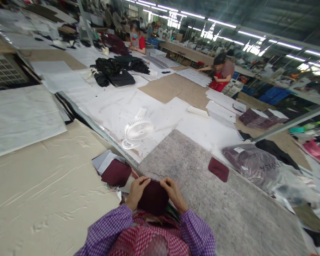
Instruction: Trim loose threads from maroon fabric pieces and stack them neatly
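Note:
Both my hands hold a dark maroon fabric piece (pixel 153 197) close to my body, at the near edge of a grey felt mat (pixel 202 199). My left hand (pixel 137 192) pinches its upper left edge with fingers closed. My right hand (pixel 173 193) grips the upper right edge the same way. A stack of maroon fabric pieces (pixel 116 173) with white paper pieces lies just left of my left hand. A single maroon piece (pixel 218 169) rests on the mat to the right.
A small white fan (pixel 137 131) stands beyond the mat. A plastic bag of dark garments (pixel 253 163) lies at right. Black clothing piles (pixel 114 71) sit farther back. Two other people work at distant tables. Beige sheeting (pixel 42 199) covers the left.

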`<action>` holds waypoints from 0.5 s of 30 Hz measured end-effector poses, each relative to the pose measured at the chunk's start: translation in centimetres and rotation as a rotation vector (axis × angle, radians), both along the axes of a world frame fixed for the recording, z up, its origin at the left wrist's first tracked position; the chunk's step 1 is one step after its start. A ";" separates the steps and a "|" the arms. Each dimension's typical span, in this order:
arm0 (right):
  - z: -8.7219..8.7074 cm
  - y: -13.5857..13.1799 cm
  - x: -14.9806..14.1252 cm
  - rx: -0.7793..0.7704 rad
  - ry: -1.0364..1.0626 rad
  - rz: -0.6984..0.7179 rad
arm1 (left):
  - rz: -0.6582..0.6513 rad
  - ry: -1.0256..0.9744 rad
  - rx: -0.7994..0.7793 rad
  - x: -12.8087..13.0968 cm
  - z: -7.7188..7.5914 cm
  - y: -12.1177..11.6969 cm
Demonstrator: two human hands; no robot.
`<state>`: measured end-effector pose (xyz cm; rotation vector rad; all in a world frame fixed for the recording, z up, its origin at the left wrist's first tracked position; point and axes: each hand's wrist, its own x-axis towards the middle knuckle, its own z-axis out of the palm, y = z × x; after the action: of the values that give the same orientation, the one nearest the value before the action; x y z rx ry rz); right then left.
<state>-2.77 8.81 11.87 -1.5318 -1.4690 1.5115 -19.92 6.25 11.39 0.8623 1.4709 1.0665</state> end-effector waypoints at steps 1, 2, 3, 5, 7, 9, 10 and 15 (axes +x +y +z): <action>-0.2 -0.1 0.0 -0.018 0.028 -0.027 | 0.025 -0.067 -0.046 0.0 -0.2 0.0; -0.3 -0.2 0.1 -0.045 0.056 -0.052 | 0.034 -0.132 -0.079 -0.1 -0.3 0.1; -0.4 -0.2 0.3 -0.077 0.080 -0.076 | 0.031 -0.180 -0.097 -0.2 -0.5 0.2; -0.5 -0.1 0.8 -0.132 0.131 -0.141 | 0.014 -0.192 -0.094 -0.4 -0.7 0.4; -0.4 0.2 1.3 -0.101 0.157 -0.193 | 0.015 -0.106 -0.053 -0.8 -0.8 0.6; 0.0 0.5 1.3 0.033 0.119 -0.141 | 0.010 -0.005 0.002 -0.9 -0.8 0.9; 0.2 0.6 1.1 0.105 0.077 -0.070 | -0.013 0.024 0.023 -0.9 -0.8 1.0; 0.8 1.2 -0.9 0.139 -0.060 0.196 | -0.087 0.031 0.024 -0.2 -0.9 1.4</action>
<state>-3.66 10.01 12.63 -1.3961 -1.7642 1.4473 -20.17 7.68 10.48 0.9547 1.4355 1.0123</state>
